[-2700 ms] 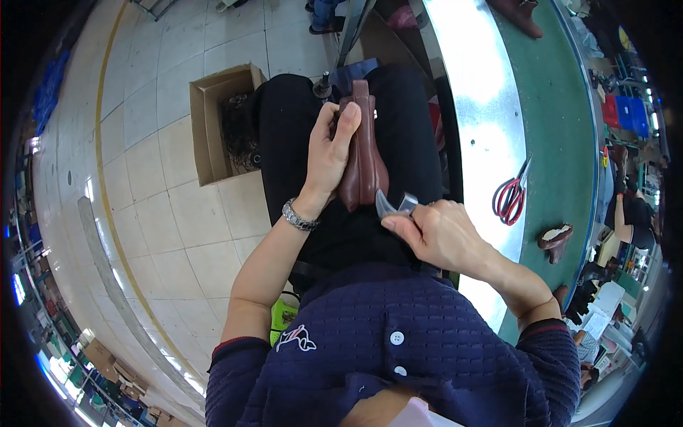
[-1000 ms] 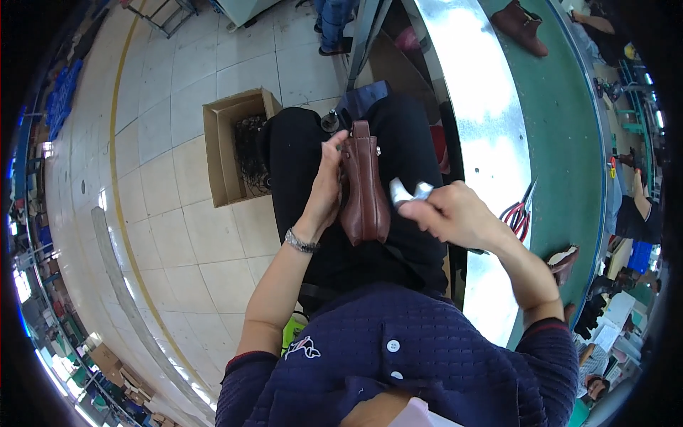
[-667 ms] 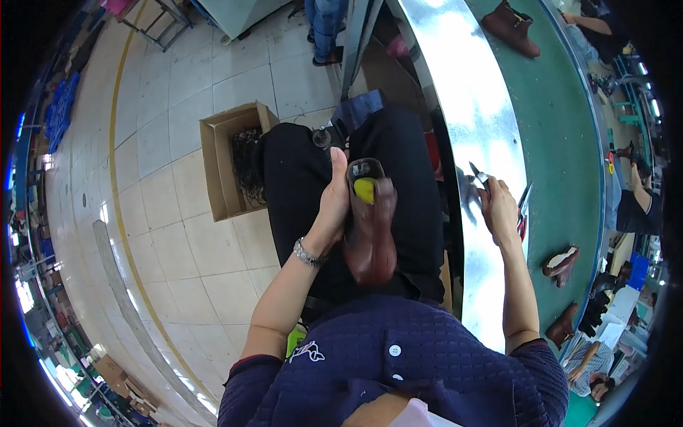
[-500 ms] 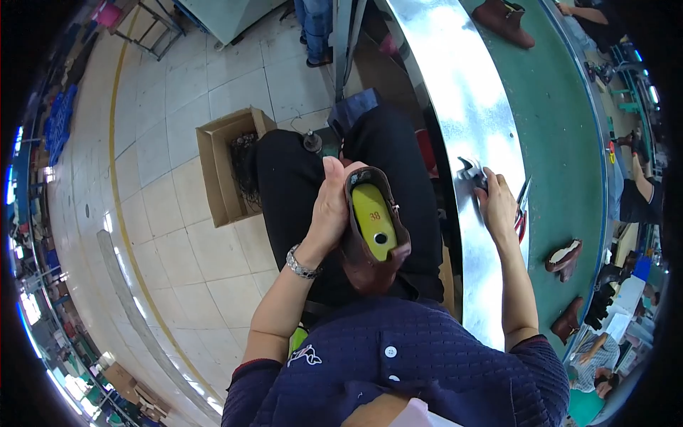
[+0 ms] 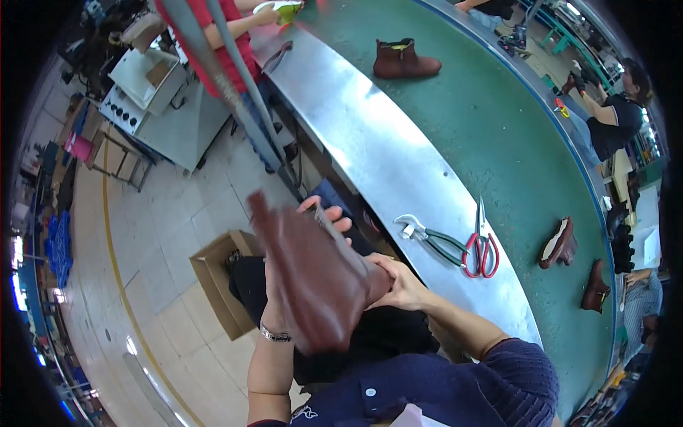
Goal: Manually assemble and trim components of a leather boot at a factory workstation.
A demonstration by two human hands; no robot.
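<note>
A brown leather boot (image 5: 313,277) is raised in front of my body, its smooth side toward me and blurred by motion. Behind it, my left hand (image 5: 333,215) wraps round with the fingertips showing past its far edge; the palm is hidden. My right hand (image 5: 400,285) grips the narrower right end between thumb and fingers. On the metal ledge to the right lie lasting pincers (image 5: 432,238) with green handles. Next to them rests a pair of scissors (image 5: 482,249) with red handles. Neither hand touches these tools.
Brown boots stand on the green belt, one farther up (image 5: 405,62) and another at the right (image 5: 596,287). A cardboard box (image 5: 226,285) sits on the floor by my left leg. A co-worker in a red shirt (image 5: 226,50) stands beyond the metal post (image 5: 231,99).
My right hand has left the pincers on the ledge and now grips the boot. The boot has turned from its open top to its side. My view has swung right and up.
</note>
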